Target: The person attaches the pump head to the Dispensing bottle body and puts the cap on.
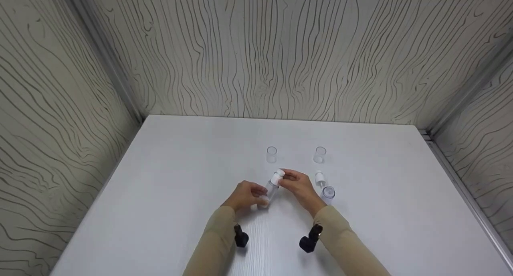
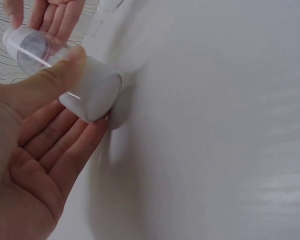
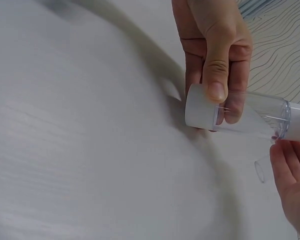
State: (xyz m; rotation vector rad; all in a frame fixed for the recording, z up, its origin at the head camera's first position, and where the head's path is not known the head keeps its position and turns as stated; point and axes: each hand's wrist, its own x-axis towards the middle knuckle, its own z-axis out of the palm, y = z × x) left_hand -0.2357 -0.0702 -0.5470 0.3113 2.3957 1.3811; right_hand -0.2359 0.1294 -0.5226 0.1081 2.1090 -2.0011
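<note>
From the head view I have both hands on one piece. My left hand (image 1: 247,195) holds the lower end of a clear cylindrical plastic bottle with a white base (image 1: 271,191), and my right hand (image 1: 298,187) pinches the smooth white plastic pump top (image 1: 275,178) at its upper end. The bottle tilts, its top leaning away and to the right, above the white tabletop (image 1: 192,163). Beyond the grip stand two clear hollow plastic cups, one nearly straight ahead (image 1: 271,155), the other farther right (image 1: 320,155). Just right of my right hand are a loose white pump with a thin stem (image 1: 320,178) and a second clear, round-rimmed plastic container (image 1: 328,193).

In the left wrist view, my left thumb presses the near side of the bottle with the fingers spread beneath; I can't tell whether the base touches the tabletop.

The right wrist view shows my left thumb on the white base and my right fingers at the pump top, partly cut off. I judge the step to be fitting or loosening that top; which, I can't tell. Either way, the next move seems to call for a steady left grip and right fingers working along the bottle's axis.
</note>
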